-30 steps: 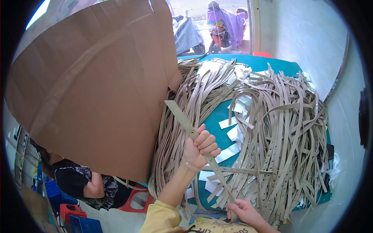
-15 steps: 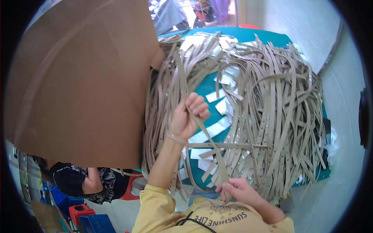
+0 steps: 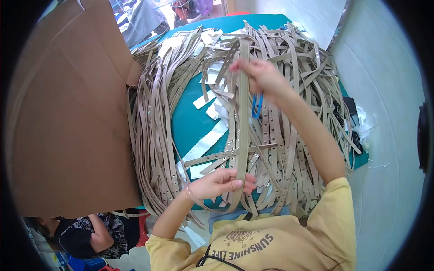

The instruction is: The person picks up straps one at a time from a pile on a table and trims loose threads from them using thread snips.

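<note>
A long beige belt strap (image 3: 243, 122) runs upright in front of me, stretched between my two hands. My right hand (image 3: 260, 77) is closed on its upper part, over the far side of the pile. Lower down, near my shirt, my left hand (image 3: 220, 183) pinches the strap, thumb across its face. A small blue loop (image 3: 257, 107) hangs by my right palm; what it belongs to I cannot tell. Beneath are many similar straps with metal eyelets, heaped in a left bundle (image 3: 153, 122) and a right bundle (image 3: 294, 149).
White paper strips (image 3: 203, 144) lie between the bundles on the green table (image 3: 187, 115). A large brown cardboard sheet (image 3: 72, 117) stands at the left. Another person (image 3: 97, 235) is beyond it, lower left. Clear plastic (image 3: 361, 124) and a black object (image 3: 349, 106) are at the right edge.
My right hand has gone from near my shirt up to the strap's far part. My left hand has come down from the middle to its near part. The view has shifted rightward.
</note>
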Available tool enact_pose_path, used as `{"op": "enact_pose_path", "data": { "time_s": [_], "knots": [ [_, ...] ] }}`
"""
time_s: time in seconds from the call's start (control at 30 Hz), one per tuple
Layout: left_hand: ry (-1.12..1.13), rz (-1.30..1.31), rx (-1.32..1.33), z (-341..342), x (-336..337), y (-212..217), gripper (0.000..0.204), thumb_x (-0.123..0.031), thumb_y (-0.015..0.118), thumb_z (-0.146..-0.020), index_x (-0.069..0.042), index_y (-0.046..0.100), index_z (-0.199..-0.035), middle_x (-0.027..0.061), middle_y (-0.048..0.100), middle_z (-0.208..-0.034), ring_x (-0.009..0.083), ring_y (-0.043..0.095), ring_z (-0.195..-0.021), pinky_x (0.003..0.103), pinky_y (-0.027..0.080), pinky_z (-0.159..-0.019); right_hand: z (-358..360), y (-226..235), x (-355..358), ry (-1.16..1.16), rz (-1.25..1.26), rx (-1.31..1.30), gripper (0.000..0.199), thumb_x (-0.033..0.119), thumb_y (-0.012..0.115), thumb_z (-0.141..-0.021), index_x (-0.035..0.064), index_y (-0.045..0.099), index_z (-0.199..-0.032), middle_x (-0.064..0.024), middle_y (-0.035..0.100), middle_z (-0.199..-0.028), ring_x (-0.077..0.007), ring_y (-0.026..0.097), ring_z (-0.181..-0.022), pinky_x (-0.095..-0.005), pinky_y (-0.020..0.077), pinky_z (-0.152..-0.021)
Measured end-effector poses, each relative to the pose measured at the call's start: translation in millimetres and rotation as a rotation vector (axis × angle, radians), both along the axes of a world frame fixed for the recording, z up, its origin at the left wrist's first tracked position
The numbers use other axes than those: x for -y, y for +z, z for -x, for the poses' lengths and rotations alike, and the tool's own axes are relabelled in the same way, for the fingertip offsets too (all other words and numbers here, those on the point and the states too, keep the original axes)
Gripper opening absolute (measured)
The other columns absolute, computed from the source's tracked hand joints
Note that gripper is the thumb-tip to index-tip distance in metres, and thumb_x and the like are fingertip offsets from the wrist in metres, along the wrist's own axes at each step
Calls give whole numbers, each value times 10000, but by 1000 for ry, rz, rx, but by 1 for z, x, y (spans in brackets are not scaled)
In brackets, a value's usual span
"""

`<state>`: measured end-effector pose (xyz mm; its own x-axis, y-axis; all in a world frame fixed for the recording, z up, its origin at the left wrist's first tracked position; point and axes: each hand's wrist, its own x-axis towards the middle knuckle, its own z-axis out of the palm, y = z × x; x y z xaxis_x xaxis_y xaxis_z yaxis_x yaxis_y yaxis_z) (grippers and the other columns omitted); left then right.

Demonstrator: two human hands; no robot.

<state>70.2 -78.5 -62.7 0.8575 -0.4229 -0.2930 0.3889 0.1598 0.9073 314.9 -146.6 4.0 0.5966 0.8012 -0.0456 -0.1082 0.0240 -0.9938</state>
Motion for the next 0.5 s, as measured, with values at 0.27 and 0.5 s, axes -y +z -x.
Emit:
{"op": "enact_pose_path", "data": {
  "time_s": [0.27,0.5],
  "knots": [
    [745,-12,151,-46,-43,34,241,-122,450,-931,33,510,-1106,122,602,-1042,225,612,-973,320,495,-860,56,-34,8,236,189,-190,696,615,400,-865,-2,550,-1151,-72,635,-938,-23,332,-448,-184,250,-415],
    [825,-62,298,-102,-76,36,320,-212,391,-967,38,498,-1135,149,597,-1079,226,599,-996,326,473,-885,81,-49,43,482,159,-225,261,279,544,-902,49,660,-943,34,614,-761,5,374,-473,-166,267,-410]
  ]
}}
